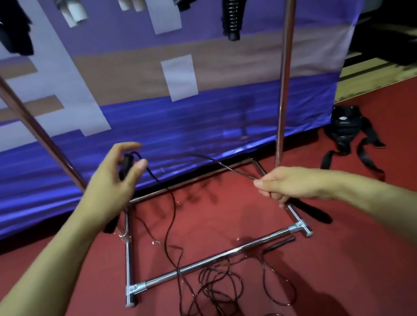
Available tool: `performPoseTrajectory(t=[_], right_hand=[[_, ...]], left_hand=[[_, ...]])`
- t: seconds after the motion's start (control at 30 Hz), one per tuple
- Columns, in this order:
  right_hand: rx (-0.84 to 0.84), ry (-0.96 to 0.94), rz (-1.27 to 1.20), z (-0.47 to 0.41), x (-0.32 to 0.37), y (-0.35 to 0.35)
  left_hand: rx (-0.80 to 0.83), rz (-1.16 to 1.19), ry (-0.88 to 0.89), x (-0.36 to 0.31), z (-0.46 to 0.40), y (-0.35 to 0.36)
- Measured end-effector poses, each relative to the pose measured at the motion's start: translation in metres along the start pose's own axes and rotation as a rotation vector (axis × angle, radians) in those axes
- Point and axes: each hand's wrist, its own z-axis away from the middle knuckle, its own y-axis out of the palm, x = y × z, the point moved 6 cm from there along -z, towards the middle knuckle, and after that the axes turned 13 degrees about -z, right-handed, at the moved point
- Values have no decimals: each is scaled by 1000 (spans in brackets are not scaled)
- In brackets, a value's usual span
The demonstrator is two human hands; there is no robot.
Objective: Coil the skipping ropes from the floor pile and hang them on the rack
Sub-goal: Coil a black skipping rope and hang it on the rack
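Both hands, left hand [113, 180] and right hand [287, 185], grip rope [172, 236]

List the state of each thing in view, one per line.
left hand: grips a black handle, cord trailing down
right hand: grips a black handle and cord
rope pile: tangled on the floor, uncoiled
rack: upright, base on the floor
black bag: lying on the floor
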Motion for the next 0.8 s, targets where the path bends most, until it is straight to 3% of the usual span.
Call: performPoseTrajectory(t=[0.1, 0.27, 0.33, 0.5, 0.57, 0.63, 0.77, 0.8], right_hand=[[-2, 0, -447, 2, 18, 14], [-2, -35, -1061, 8, 57, 40], [-82, -90, -1181, 9, 70, 46], [-288, -180, -1262, 9, 84, 40], [-309, -204, -1209, 12, 85, 40], [-298, -230, -992, 12, 81, 37], [-374, -159, 143, 19, 72, 11], [-429, -123, 302, 17, 66, -1]], left_hand=[[86, 39, -103, -8, 5, 19], [289, 597, -166, -62, 24, 49], [393, 717, -182, -81, 37, 66], [469, 661, -121, -112, 54, 88], [491, 676, -122, -120, 55, 92], [499, 638, -94, -123, 55, 91], [532, 692, -140, -123, 54, 83], [538, 735, -153, -124, 54, 81]])
